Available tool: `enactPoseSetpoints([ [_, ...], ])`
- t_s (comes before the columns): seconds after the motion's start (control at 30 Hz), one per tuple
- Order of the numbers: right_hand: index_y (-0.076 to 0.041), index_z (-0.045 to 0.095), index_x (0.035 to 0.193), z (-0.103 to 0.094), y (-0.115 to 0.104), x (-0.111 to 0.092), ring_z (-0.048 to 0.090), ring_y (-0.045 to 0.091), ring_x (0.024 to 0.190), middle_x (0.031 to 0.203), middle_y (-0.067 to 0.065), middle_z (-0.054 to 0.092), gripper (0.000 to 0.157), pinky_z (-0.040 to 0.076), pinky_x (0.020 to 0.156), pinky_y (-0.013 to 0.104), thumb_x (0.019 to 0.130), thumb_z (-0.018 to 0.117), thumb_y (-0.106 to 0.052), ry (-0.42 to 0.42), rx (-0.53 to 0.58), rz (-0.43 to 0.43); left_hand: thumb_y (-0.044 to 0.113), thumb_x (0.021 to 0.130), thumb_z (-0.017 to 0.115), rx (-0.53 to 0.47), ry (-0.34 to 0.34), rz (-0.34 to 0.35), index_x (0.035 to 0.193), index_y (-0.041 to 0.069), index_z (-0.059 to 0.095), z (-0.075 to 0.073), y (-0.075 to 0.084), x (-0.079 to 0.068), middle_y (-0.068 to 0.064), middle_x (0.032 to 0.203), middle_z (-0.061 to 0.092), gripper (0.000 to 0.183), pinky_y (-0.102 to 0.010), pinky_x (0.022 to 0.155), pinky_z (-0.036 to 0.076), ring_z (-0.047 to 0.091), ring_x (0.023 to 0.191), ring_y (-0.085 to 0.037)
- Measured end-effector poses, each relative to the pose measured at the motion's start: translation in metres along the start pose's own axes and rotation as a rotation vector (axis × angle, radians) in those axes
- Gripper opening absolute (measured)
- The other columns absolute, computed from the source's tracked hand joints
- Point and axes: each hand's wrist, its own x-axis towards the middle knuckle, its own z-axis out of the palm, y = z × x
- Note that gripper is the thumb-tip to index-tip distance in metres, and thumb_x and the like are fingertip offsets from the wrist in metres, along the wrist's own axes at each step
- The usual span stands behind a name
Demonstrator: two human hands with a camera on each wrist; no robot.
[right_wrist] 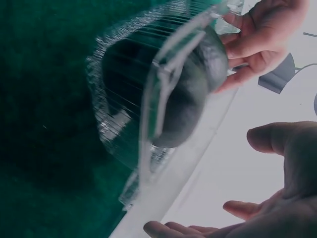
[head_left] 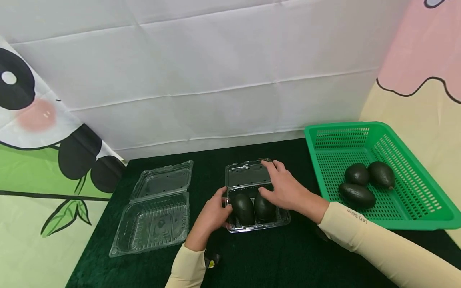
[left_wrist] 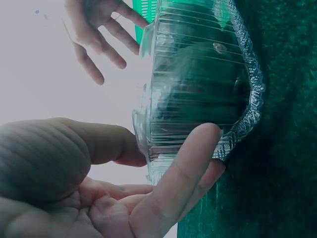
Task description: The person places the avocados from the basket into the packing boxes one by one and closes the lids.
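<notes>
A clear plastic clamshell container (head_left: 252,229) lies with its lid (head_left: 242,177) folded back at the middle of the table. Two dark avocados, a left one (head_left: 243,209) and a right one (head_left: 264,209), sit side by side in its base. My left hand (head_left: 214,213) holds the left side of the container, thumb at the rim and fingers against the ribbed wall (left_wrist: 198,94) in the left wrist view. Above the right avocado and the lid hovers my right hand (head_left: 288,191), its fingers spread and nothing in them; the right wrist view shows this hand (right_wrist: 257,198) apart from the container.
A second clamshell container (head_left: 149,244), open and without fruit, lies to the left. On the right stands a green plastic basket (head_left: 320,172) with three avocados (head_left: 357,196) in it. A small dark object (head_left: 213,259) lies near my left wrist. White cloth (head_left: 216,80) hangs behind the table.
</notes>
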Motion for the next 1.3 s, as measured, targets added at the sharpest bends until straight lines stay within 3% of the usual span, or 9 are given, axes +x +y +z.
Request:
enactPoseSetpoints([
  [0.6, -0.005, 0.018, 0.163, 0.028, 0.01, 0.004, 0.026, 0.059, 0.144, 0.164, 0.036, 0.01, 0.08, 0.032, 0.11, 0.071, 0.103, 0.059, -0.038, 0.046, 0.052, 0.11, 0.003, 0.097, 0.058, 0.013, -0.018, -0.008, 0.162, 0.003, 0.021, 0.001, 0.0, 0.003, -0.029, 0.145, 0.052, 0.075, -0.038, 0.057, 0.06, 0.071, 0.07, -0.026],
  [0.8, -0.005, 0.02, 0.163, 0.037, 0.013, 0.005, 0.025, 0.056, 0.146, 0.165, 0.033, 0.013, 0.08, 0.03, 0.112, 0.071, 0.103, 0.06, -0.041, 0.105, 0.113, 0.155, 0.002, 0.097, 0.057, 0.01, -0.028, -0.006, 0.162, 0.003, 0.021, -0.001, 0.002, 0.003, -0.027, 0.147, 0.051, 0.074, -0.039, 0.057, 0.06, 0.069, 0.065, -0.023],
  [1.1, -0.006, 0.018, 0.163, 0.048, 0.017, 0.014, 0.021, 0.052, 0.149, 0.166, 0.031, 0.012, 0.082, 0.026, 0.115, 0.07, 0.102, 0.059, -0.042, 0.105, 0.159, 0.202, 0.001, 0.096, 0.057, 0.015, -0.043, -0.013, 0.162, 0.003, 0.022, -0.002, 0.004, 0.003, -0.026, 0.149, 0.05, 0.074, -0.037, 0.058, 0.059, 0.069, 0.068, -0.025],
  [1.2, -0.005, 0.017, 0.163, 0.047, 0.02, 0.016, 0.021, 0.052, 0.149, 0.165, 0.031, 0.014, 0.082, 0.027, 0.115, 0.069, 0.102, 0.058, -0.042, 0.113, 0.159, 0.211, 0.003, 0.096, 0.058, 0.041, -0.049, -0.003, 0.161, 0.001, 0.022, -0.004, 0.005, 0.004, -0.027, 0.149, 0.049, 0.075, -0.041, 0.064, 0.061, 0.07, 0.073, -0.025],
  [1.3, -0.004, 0.017, 0.162, 0.046, 0.021, 0.018, 0.023, 0.051, 0.149, 0.165, 0.031, 0.016, 0.082, 0.028, 0.115, 0.069, 0.103, 0.057, -0.043, 0.112, 0.162, 0.216, 0.008, 0.095, 0.06, 0.072, -0.036, 0.01, 0.161, 0.0, 0.021, -0.007, 0.006, 0.006, -0.027, 0.15, 0.047, 0.077, -0.048, 0.08, 0.059, 0.07, 0.093, -0.03],
])
